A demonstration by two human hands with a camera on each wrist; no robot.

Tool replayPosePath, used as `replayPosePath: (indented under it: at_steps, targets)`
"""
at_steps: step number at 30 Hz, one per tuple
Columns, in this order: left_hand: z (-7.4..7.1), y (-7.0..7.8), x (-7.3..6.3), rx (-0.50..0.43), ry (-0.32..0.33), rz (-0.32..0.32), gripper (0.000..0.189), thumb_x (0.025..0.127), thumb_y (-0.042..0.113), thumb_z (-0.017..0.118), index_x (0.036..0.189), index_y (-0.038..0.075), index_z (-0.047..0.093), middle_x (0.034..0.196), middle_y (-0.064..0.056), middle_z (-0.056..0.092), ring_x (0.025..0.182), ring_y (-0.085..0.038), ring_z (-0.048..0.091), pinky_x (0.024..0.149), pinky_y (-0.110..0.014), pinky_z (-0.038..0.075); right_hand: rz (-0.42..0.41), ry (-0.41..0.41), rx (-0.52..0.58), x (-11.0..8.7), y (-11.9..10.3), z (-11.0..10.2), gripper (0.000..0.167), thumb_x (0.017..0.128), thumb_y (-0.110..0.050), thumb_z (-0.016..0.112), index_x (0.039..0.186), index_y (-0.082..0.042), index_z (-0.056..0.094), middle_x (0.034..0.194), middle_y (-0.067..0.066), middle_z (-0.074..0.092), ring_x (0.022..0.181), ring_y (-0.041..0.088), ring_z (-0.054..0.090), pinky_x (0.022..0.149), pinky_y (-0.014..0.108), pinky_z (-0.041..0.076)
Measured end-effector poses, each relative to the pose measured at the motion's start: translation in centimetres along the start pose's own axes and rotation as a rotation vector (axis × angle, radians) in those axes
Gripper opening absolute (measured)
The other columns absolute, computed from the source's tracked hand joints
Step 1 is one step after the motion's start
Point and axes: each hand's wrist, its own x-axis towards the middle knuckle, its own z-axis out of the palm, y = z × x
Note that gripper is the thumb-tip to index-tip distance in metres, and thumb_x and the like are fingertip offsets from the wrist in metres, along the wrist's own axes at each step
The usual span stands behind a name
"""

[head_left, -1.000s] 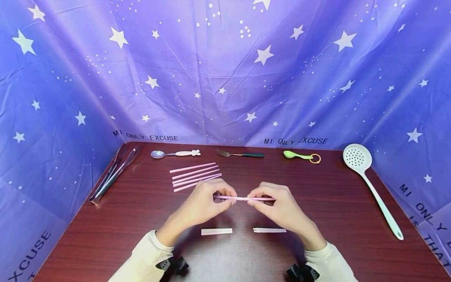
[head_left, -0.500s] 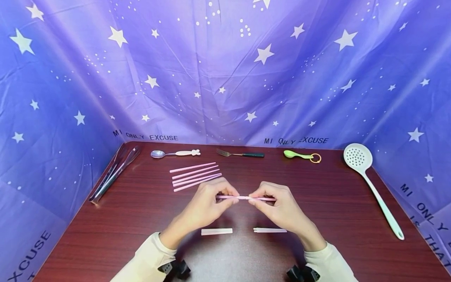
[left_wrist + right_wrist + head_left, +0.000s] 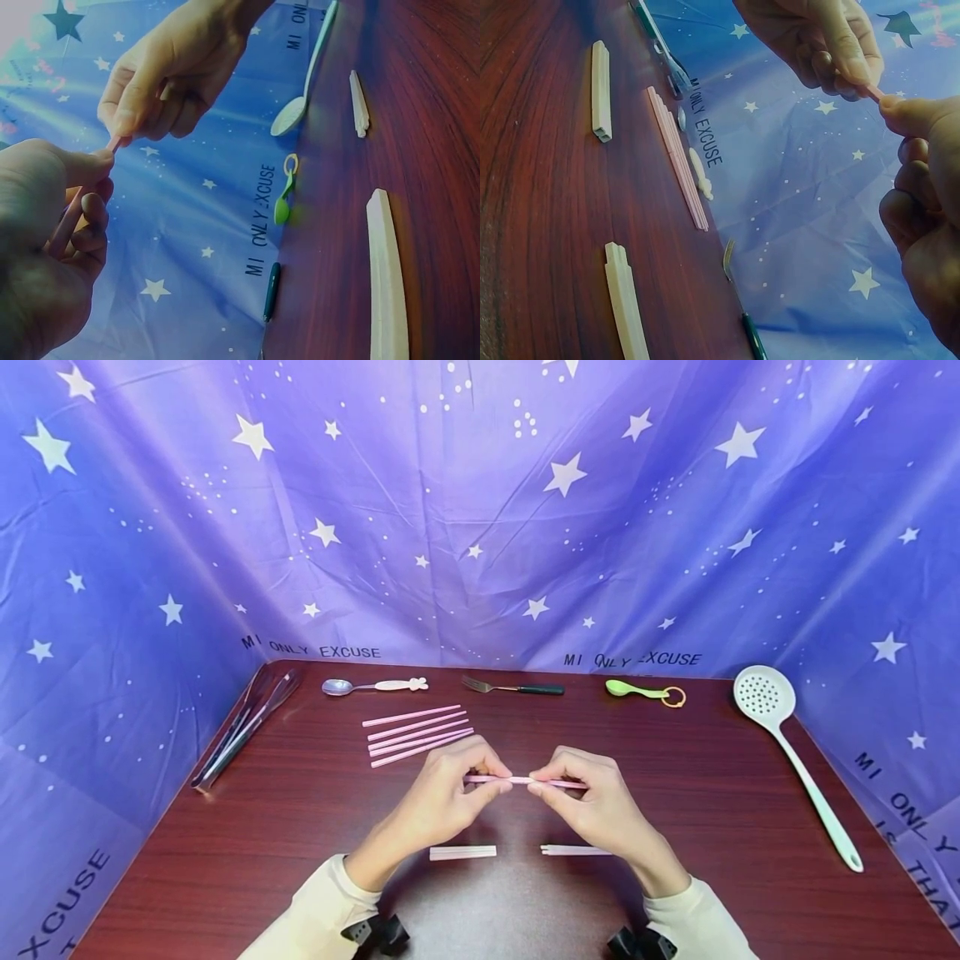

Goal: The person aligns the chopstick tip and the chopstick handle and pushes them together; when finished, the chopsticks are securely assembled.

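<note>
Between finger and thumb of each hand, a slim pink chopstick [image 3: 521,780] is held level above the table. My left hand [image 3: 450,789] pinches its left half and my right hand [image 3: 596,789] its right half, with a short stretch showing between the fingertips. In the left wrist view both hands meet closely on the pink stick [image 3: 115,142]. Behind my left hand lie several pink chopsticks [image 3: 416,727] in a slanting row. Nearer me are two small bundles of pale short sticks, a left bundle [image 3: 462,852] and a right bundle [image 3: 573,850], the latter partly covered by my right wrist.
Along the back edge lie a spoon [image 3: 375,686], a fork [image 3: 517,687] and a small green spoon [image 3: 637,689] with a ring. A whisk-like utensil [image 3: 243,731] is at the left edge, a pale slotted skimmer [image 3: 810,777] at the right. Starry cloth [image 3: 480,510] encloses the table.
My left hand has shifted slightly right, towards the right hand. The gap between the fingertips has narrowed, and the joint seen mid-stick no longer stands out. The things on the table lie as before.
</note>
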Motion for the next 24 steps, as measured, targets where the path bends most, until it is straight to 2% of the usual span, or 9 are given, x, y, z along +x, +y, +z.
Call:
replayPosePath:
  at_steps: [4,10,20,24]
  targets:
    - [0.14,0.01,0.04,0.0,0.009,0.01,0.01,0.088,0.006,0.08,0.087,0.012,0.072,0.08,0.004,0.063,0.071,-0.001,0.052,0.061,-0.015,0.045,-0.026,0.008,0.01,0.05,-0.01,0.1,0.028,0.077,0.011,0.082,0.092,-0.011,0.075,0.071,-0.005,0.06,0.058,0.004,0.047,0.049,0.012,0.036]
    - [0.31,-0.27,0.07,0.0,0.009,0.015,0.01,0.088,0.007,0.08,0.087,0.013,0.072,0.079,0.005,0.062,0.07,-0.001,0.052,0.06,-0.016,0.045,-0.04,0.007,0.013,0.07,0.04,0.13,0.018,0.081,0.004,0.082,0.091,-0.009,0.075,0.071,-0.005,0.061,0.057,0.004,0.044,0.048,0.012,0.034]
    - [0.01,-0.27,-0.21,0.009,-0.003,0.001,0.012,0.086,0.007,0.082,0.087,0.015,0.072,0.08,0.006,0.063,0.07,-0.001,0.051,0.057,-0.02,0.047,-0.018,-0.017,0.015,-0.11,0.13,0.14,0.012,0.085,-0.003,0.082,0.091,-0.01,0.074,0.073,-0.005,0.063,0.058,0.005,0.047,0.049,0.012,0.037]
    - [-0.24,-0.05,-0.24,0.018,-0.011,-0.019,0.011,0.087,0.011,0.082,0.088,0.017,0.073,0.08,0.008,0.062,0.069,-0.001,0.051,0.057,-0.019,0.046,0.003,-0.023,0.027,-0.05,0.0,-0.09,0.018,0.082,0.001,0.083,0.092,-0.012,0.075,0.074,-0.005,0.063,0.058,0.004,0.047,0.049,0.012,0.038]
